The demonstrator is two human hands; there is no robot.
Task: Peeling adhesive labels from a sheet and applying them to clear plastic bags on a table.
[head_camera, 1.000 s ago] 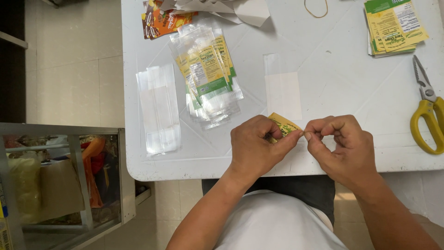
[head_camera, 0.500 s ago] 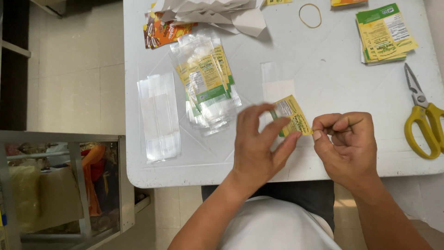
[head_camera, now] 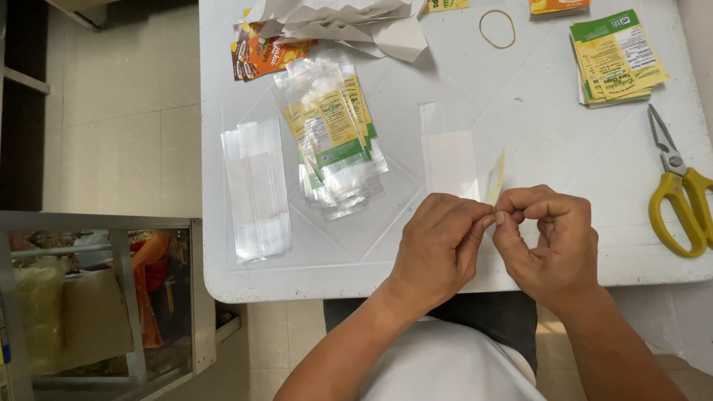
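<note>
While both hands pinch a small yellow card (head_camera: pixel 495 178) edge-on at lower centre, left hand (head_camera: pixel 438 245) and right hand (head_camera: pixel 553 241) fingertips clamped on its lower end, bagging seems under way; next probably calls for the clear sleeve (head_camera: pixel 448 160) just above.

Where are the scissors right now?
In the head view, the yellow-handled scissors lie flat at the right edge of the white table, below the stack of green-and-yellow labels and right of the right hand.
</note>
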